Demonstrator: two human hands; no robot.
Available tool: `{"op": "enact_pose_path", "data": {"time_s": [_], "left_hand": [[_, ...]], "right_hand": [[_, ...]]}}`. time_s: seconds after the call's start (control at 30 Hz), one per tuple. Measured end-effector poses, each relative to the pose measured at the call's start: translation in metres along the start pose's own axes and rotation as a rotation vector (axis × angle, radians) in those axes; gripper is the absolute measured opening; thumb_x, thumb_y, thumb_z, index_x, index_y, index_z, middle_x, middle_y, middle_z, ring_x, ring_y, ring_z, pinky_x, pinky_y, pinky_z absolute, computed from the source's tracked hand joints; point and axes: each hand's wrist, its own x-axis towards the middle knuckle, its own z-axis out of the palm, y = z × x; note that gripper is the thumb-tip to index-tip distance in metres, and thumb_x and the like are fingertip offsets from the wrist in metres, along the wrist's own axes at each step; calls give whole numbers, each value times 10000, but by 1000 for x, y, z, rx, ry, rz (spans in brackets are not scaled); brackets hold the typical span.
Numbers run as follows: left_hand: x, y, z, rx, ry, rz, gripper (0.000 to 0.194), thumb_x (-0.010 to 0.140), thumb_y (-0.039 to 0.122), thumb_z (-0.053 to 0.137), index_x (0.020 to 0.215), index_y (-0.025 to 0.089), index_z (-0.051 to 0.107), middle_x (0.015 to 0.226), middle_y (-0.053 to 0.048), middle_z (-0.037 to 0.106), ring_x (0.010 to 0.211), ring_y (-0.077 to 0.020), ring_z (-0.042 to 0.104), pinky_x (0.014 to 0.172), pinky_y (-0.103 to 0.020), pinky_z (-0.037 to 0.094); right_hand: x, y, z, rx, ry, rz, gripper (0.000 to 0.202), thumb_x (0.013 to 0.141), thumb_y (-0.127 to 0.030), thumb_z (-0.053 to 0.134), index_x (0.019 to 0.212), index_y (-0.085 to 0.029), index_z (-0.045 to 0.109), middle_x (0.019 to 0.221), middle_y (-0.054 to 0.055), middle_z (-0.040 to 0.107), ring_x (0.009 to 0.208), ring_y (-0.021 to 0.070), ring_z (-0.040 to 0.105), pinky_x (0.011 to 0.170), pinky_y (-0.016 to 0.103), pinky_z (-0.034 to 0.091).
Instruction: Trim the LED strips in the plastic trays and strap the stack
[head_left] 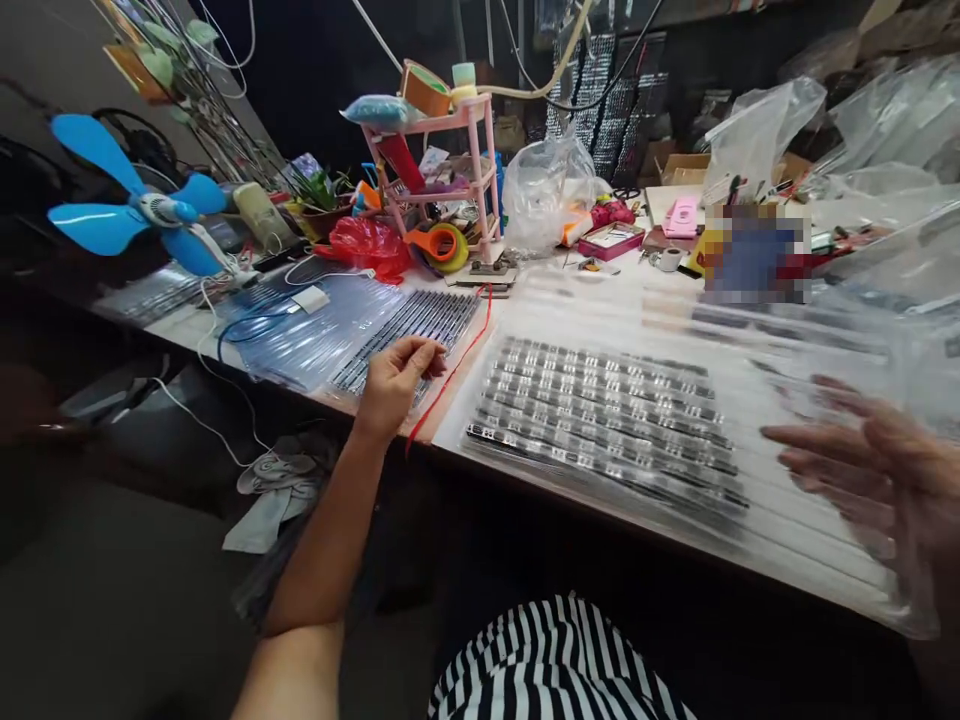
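Along the near edge of the workbench (529, 300), two sets of slim strips lie flat, one on each side of your midline. The broad strip set (600, 415), directly before you, runs in roughly parallel rows from left to right; this orientation presumably presents each row lengthwise to both hands. Clear film appears to lie around its near edge, likely as a protective wrap, but blur obscures whether it passes over or beneath the rows.

Your left hand (401, 375) is poised at the narrow strip set (420, 325). Its fingers are curled in, with the thumb close to the index finger. You cannot verify from this view whether anything is pinched there, or whether the hand touches the strips.

Your right hand (889, 450) is beyond the right end of the broad strip set, with fingers extended and apart. No grip on a strip is visible. Clear plastic shows beside and below this hand; motion blur prevents confirmation of contact.

Note the red ribbon (459, 368) lying between the two sets, with its near end over the bench edge. Plastic sheeting (289, 345) adjoins the narrow set, perhaps to shield it from the worktop. Toward the back, the pink rack (480, 190) stacks small items upward, which probably saves bench space, and the blue fan (150, 212) is at the far left, apart from the strips.
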Motion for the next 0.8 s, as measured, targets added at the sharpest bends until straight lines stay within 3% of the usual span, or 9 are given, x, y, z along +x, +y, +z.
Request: {"op": "enact_pose_path", "data": {"time_s": [0.13, 0.3, 0.4, 0.57, 0.7, 0.8], "left_hand": [[-1, -39, -2, 50, -64, -131, 354, 821, 446, 572, 922, 118, 655, 796, -50, 653, 729, -133, 586, 654, -241, 454], [-3, -50, 9, 89, -149, -184, 488, 819, 510, 547, 1085, 111, 641, 1003, -103, 668, 852, -170, 612, 709, -274, 495], [1, -55, 23, 125, -202, -201, 546, 830, 518, 527, 1198, 121, 592, 1142, -124, 632, 898, -185, 615, 749, -311, 515], [2, -63, 42, 278, -291, -88, 612, 847, 507, 486, 1315, 112, 497, 1371, -167, 480, 1154, -258, 538, 966, -425, 456], [2, -68, 43, 501, -365, 108, 544, 891, 461, 417, 1335, 154, 481, 1460, -114, 393, 1368, -242, 323, 1146, -454, 231], [5, -74, 43, 588, -437, 144, 530, 909, 449, 365, 1328, 150, 492, 1450, -97, 412, 1361, -231, 342, 1154, -449, 223]], "right_hand": [[9, -4, 35, -107, -47, 57, 405, 744, -361, 583, 1125, -234, 638, 770, 126, 714, 596, 238, 679, 411, 255, 530], [36, 11, 26, -145, -102, 68, 562, 660, -388, 670, 1190, -212, 608, 772, 105, 702, 586, 245, 662, 415, 291, 536], [45, 23, 10, -314, -44, -121, 674, 653, -393, 692, 1282, -200, 545, 752, 70, 677, 509, 192, 616, 370, 264, 504], [43, 38, -4, -726, 63, -411, 471, 763, -464, 595, 1132, -177, 652, 969, 92, 653, 577, 142, 616, 471, 255, 538], [43, 44, 0, -908, -40, -622, 394, 864, -415, 475, 1159, -202, 627, 1181, 113, 580, 897, 224, 645, 751, 374, 570], [44, 48, 9, -1055, -105, -698, 386, 907, -314, 395, 1222, -192, 582, 1325, 128, 499, 1129, 267, 568, 884, 409, 533]]}}
